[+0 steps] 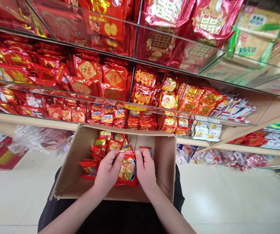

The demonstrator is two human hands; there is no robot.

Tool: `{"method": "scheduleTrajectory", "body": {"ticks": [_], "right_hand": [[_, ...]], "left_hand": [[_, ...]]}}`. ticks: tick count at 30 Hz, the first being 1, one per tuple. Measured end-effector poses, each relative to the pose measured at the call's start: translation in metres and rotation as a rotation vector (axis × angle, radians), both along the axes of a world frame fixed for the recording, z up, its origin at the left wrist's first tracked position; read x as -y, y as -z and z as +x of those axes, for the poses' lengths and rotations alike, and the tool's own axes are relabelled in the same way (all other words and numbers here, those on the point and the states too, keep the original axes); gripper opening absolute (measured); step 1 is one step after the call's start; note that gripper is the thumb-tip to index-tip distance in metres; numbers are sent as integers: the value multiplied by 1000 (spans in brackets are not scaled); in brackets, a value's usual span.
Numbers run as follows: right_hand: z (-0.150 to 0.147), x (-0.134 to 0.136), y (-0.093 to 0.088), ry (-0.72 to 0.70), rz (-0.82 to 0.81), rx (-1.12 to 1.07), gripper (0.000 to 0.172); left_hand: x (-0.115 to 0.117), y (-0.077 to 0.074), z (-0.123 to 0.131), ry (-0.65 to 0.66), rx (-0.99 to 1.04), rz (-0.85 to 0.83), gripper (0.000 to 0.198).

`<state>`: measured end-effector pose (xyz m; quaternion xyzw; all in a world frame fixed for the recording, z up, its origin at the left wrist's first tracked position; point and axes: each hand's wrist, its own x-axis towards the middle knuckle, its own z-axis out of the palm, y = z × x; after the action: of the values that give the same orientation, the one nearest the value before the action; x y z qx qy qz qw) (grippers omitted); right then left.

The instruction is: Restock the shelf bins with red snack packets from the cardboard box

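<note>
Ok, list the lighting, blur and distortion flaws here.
Head view: white glare on the floor, highlights on the gold wrappers; head view: dark clothing showing little detail; head view: shelves slanting, probably camera tilt or lens distortion; head view: small print on the held red packet too soft to read.

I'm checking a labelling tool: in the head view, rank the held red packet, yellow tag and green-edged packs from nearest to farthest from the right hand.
1. Red packet: touching the right hand, on its left.
2. Yellow tag: ahead, slightly left.
3. Green-edged packs: farthest, upper right.
</note>
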<state>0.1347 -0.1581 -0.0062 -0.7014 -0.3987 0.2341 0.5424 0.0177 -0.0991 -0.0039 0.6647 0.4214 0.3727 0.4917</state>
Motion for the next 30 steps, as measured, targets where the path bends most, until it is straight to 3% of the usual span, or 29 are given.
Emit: {"method": "scheduleTrajectory", "body": {"ticks": [4, 9, 12, 15, 17, 21, 24, 30], "right_hand": [[-4, -3, 1, 78, -19, 52, 29], [-3, -2, 7, 169, 15, 35, 27], [4, 0, 7, 36, 41, -38, 29], [11, 1, 5, -185, 41, -46, 28], [13, 0, 5, -238, 47, -31, 28], [5, -4, 13, 11, 86, -86, 30], [-2, -5, 18, 90, 97, -91, 28], [-2, -3, 20, 97, 49, -39, 32]], "left_hand": [[6, 0, 4, -89, 15, -12, 20], [12, 6, 0, -26, 16, -149, 23], [5, 8, -8, 12, -82, -72, 22], [-8, 3, -13, 183, -177, 46, 19], [-12, -1, -11, 218, -161, 37, 23], [-5, 3, 2, -117, 183, -236, 27], [2, 14, 10, -192, 351, -409, 26], [1, 22, 7, -245, 292, -247, 31]]}}
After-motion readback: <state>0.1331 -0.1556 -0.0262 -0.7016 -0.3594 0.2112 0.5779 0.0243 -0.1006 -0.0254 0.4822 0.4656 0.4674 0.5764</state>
